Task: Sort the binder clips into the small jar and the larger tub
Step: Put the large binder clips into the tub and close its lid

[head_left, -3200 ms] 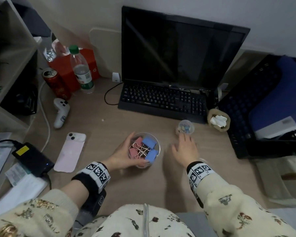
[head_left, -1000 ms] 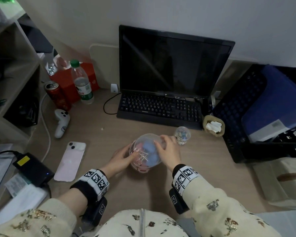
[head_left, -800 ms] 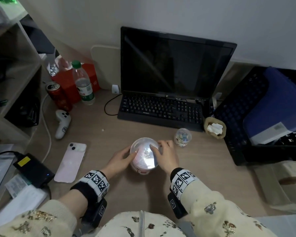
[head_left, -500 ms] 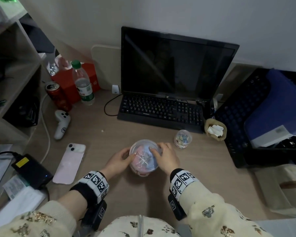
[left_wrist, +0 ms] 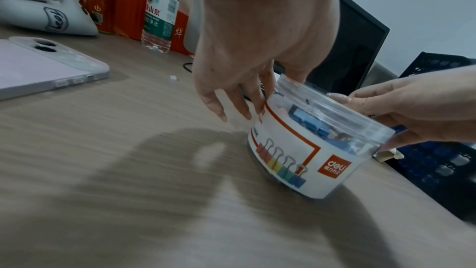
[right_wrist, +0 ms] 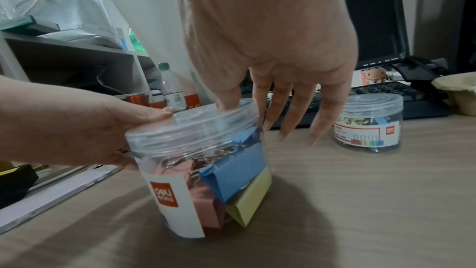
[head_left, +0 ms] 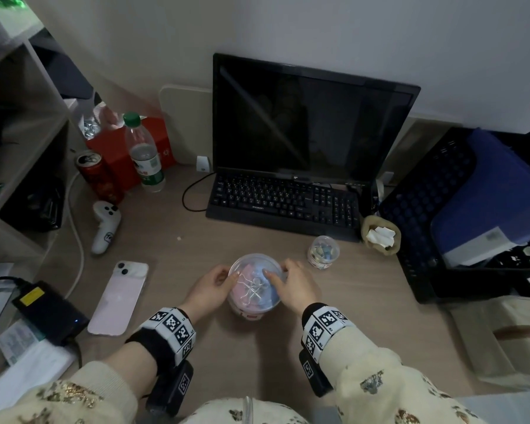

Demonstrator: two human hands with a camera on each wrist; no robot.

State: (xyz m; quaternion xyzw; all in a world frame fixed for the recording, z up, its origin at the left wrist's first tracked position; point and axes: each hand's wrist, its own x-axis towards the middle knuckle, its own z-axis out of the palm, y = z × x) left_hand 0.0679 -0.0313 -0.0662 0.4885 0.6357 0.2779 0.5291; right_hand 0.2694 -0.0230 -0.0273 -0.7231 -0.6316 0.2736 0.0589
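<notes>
The larger tub (head_left: 254,293) is clear plastic and stands on the desk in front of me, with its clear lid (right_wrist: 195,125) on top. Pink, blue and yellow binder clips (right_wrist: 237,170) show through its wall. My left hand (head_left: 230,275) grips the tub's left side at the rim, thumb on the lid edge. My right hand (head_left: 276,272) pinches the lid from the right, thumb pressing on top and fingers down the far side. The small jar (head_left: 323,251) holds small clips and stands lidded, to the right and further back, untouched.
A pink phone (head_left: 118,296), a black power brick (head_left: 49,310) and a white controller (head_left: 106,224) lie to the left. The keyboard (head_left: 285,203) and monitor stand behind. A black crate (head_left: 416,228) and a paper cup (head_left: 380,235) are at the right.
The tub stood uncovered earlier, my right hand near the small jar. The lid, held tilted over the tub a second ago, now sits flat on it, both hands at its rim.
</notes>
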